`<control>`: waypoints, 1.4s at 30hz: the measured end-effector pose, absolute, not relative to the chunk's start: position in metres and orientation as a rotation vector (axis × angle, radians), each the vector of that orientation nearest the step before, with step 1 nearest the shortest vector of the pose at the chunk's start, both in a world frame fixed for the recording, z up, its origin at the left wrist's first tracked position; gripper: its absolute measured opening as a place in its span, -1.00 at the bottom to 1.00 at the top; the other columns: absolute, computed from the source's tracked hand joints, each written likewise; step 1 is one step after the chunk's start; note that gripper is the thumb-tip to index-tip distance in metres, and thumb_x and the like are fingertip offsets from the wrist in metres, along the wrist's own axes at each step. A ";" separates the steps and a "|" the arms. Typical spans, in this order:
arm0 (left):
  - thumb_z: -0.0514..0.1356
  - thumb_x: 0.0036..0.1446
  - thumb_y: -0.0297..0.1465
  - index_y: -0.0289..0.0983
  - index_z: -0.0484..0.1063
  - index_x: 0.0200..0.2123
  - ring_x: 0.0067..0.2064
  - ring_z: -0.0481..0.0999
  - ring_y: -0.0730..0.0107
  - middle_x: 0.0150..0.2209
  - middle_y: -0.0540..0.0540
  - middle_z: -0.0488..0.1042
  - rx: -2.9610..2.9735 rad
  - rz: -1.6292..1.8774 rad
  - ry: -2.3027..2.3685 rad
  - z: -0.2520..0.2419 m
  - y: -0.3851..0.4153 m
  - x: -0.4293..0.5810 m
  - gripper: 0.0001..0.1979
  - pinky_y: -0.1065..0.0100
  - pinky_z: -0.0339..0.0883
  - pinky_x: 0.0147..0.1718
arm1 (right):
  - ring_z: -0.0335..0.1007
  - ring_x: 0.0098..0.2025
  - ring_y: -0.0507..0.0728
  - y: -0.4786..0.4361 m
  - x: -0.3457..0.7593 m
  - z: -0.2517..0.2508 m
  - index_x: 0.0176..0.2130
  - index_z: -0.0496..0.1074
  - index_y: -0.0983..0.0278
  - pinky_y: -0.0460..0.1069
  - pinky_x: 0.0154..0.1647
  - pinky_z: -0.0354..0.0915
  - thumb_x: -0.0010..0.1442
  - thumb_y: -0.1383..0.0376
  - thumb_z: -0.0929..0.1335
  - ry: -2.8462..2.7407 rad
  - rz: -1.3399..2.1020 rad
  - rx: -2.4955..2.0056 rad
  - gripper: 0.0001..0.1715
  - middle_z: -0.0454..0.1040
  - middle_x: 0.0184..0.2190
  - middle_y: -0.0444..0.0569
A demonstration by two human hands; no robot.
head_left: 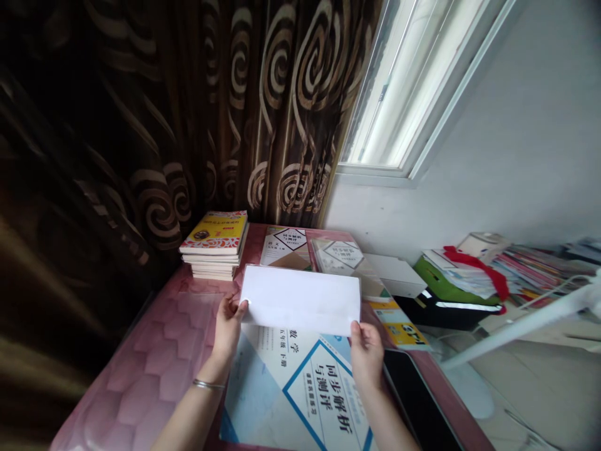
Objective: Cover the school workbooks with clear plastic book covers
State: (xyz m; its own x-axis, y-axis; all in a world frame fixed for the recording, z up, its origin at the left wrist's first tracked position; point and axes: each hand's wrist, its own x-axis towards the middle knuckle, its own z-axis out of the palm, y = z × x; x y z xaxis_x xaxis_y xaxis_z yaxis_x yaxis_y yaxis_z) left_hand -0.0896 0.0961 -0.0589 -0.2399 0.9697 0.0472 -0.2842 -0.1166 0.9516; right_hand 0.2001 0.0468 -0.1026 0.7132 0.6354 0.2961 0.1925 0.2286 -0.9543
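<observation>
A blank white sheet of paper (300, 297), wide and low in shape, is held up between my two hands. My left hand (229, 322) pinches its lower left edge, thumb on the near face. At the lower right corner, my right hand (366, 351) grips it the same way. Below the paper lies a blue and white workbook (277, 401) with large Chinese print on its cover, its far part hidden by the sheet. A silver bracelet (208, 384) circles my left wrist.
A stack of books (213, 244) stands at the table's far left. Two more workbooks (286, 244) lie at the back. On the right are a white box (394, 275), a yellow booklet (399, 326), a black tablet-like slab (422, 401) and a white lamp arm (516, 322).
</observation>
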 end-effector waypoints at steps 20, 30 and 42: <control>0.31 -0.12 -0.25 -0.28 0.37 -0.14 -0.16 0.51 0.29 -0.18 -0.15 0.54 1.047 1.658 1.104 -0.061 0.095 -0.080 -0.56 0.28 0.33 -0.10 | 0.31 -0.47 0.07 0.048 0.196 -0.100 -0.42 0.27 0.23 0.00 -0.39 0.27 0.00 -0.22 0.33 -0.765 0.292 -1.389 -0.43 0.37 -0.54 -0.15; 0.32 -0.16 -0.24 -0.26 0.38 -0.17 -0.21 0.50 0.32 -0.21 -0.12 0.53 0.982 1.636 1.128 -0.068 0.092 -0.081 -0.56 0.31 0.34 -0.17 | 0.26 -0.48 0.05 0.049 0.197 -0.103 -0.44 0.25 0.22 -0.01 -0.39 0.25 0.05 -0.17 0.31 -0.799 0.250 -1.414 -0.49 0.33 -0.55 -0.18; 0.30 -0.18 -0.09 -0.27 0.34 -0.39 -0.47 0.42 0.35 -0.51 -0.03 0.45 1.192 1.454 1.520 -0.076 0.110 -0.089 -0.60 0.36 0.23 -0.46 | 0.43 -0.32 0.14 0.050 0.198 -0.102 -0.11 0.27 0.24 0.05 -0.23 0.33 -0.03 -0.07 0.38 -0.704 0.398 -1.358 -0.39 0.49 -0.42 -0.08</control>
State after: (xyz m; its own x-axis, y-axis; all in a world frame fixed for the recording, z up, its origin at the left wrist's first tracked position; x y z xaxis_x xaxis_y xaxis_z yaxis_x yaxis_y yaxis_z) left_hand -0.0890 0.1098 -0.0759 -0.3240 0.9405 0.1024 0.1440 -0.0580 0.9879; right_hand 0.1983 0.0503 -0.1025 0.7358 0.6381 0.2268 0.1347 0.1903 -0.9724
